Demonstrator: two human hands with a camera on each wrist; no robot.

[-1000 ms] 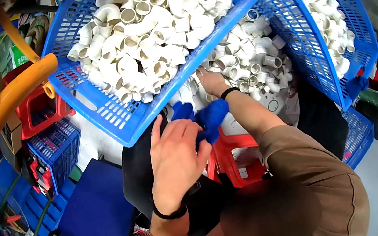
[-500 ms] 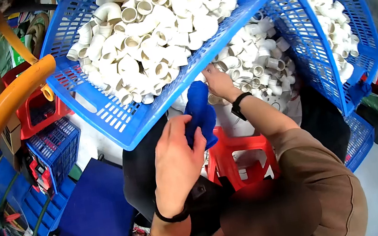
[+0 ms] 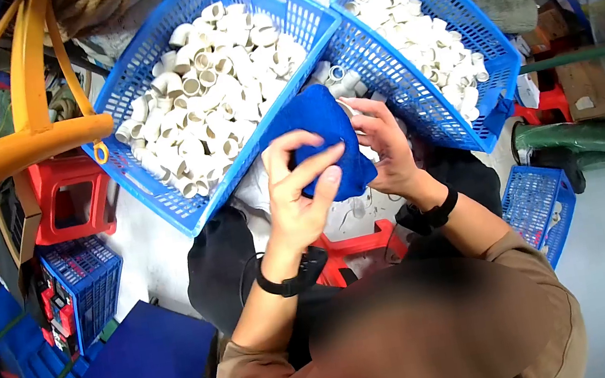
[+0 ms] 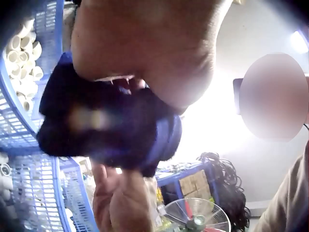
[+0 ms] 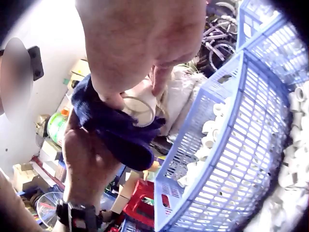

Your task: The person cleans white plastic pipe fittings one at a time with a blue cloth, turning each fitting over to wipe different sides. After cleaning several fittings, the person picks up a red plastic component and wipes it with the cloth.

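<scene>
In the head view my left hand [image 3: 295,190] grips a blue cloth [image 3: 328,126], its fingers bent over the near side. Facing it, my right hand [image 3: 390,148] holds a white plastic pipe fitting against the cloth's right edge. The right wrist view shows the round open mouth of that pipe fitting [image 5: 145,92] between my right thumb and fingers, with the cloth [image 5: 108,121] pressed around its side. From the left wrist, the cloth [image 4: 96,116] bridges both hands and hides the fitting.
A blue basket [image 3: 133,167] of white pipe fittings stands ahead to the left. Another blue basket [image 3: 423,81] of fittings stands to the right, with loose fittings [image 3: 349,82] between them. Red stools [image 3: 361,241] and a yellow metal frame [image 3: 37,142] are nearby.
My right hand has come up from the loose fittings with a pipe fitting and met the cloth in my left hand. The head view has shifted, so the baskets look smaller.
</scene>
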